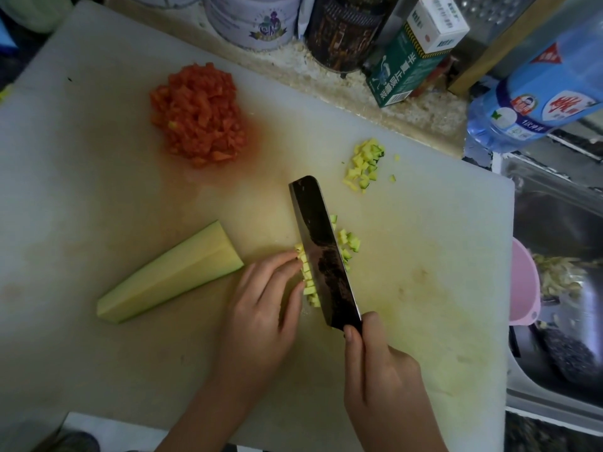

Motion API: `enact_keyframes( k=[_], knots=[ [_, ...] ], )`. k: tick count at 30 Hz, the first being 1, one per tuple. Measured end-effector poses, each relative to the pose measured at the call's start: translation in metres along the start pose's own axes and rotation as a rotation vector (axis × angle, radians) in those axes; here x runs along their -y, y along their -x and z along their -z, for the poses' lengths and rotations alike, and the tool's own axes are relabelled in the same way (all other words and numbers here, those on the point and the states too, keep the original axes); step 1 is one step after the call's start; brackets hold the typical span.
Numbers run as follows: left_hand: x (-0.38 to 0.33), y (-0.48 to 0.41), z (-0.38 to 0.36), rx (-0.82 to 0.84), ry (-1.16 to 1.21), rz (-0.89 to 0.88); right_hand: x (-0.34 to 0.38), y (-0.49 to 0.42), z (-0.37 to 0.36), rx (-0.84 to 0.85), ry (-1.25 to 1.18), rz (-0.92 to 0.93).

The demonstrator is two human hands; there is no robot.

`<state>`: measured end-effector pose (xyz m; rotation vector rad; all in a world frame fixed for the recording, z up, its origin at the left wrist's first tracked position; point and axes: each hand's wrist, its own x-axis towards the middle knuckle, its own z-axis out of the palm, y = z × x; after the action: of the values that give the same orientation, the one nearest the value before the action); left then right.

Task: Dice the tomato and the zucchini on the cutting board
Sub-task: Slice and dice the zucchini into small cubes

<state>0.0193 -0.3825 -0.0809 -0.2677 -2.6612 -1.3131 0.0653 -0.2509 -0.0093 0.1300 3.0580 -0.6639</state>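
Right hand (375,363) clamped on knife (321,246), left hand (261,308) curled on zucchini strips (308,278) near front edge of board (424,256); diced tomato (195,115) toward far-left corner, zucchini wedge (169,275) beside left hand.

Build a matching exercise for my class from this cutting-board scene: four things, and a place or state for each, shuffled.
1 tomato
2 long zucchini piece
3 knife
4 pink bowl

a gripped by the right hand
b past the cutting board's right edge
c heaped in small dice
d uncut, left of the left hand

Pairs: 1-c, 2-d, 3-a, 4-b
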Motion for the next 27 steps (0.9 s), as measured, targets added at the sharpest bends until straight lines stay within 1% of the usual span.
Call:
enact_keyframes(
  k=[14, 19, 25, 27],
  knots=[
    [0.001, 0.0, 0.0, 0.009, -0.01, -0.001, 0.01, 0.001, -0.004, 0.031, 0.114, -0.038],
    [0.001, 0.001, -0.002, 0.014, -0.022, -0.011, 0.012, 0.003, -0.008, 0.042, 0.209, -0.067],
    [0.001, 0.002, -0.004, -0.01, -0.009, -0.001, 0.014, -0.001, -0.009, 0.069, 0.215, -0.059],
    [0.0, 0.001, -0.003, 0.005, -0.002, 0.008, 0.014, -0.001, -0.01, 0.088, 0.204, -0.075]
  ],
)
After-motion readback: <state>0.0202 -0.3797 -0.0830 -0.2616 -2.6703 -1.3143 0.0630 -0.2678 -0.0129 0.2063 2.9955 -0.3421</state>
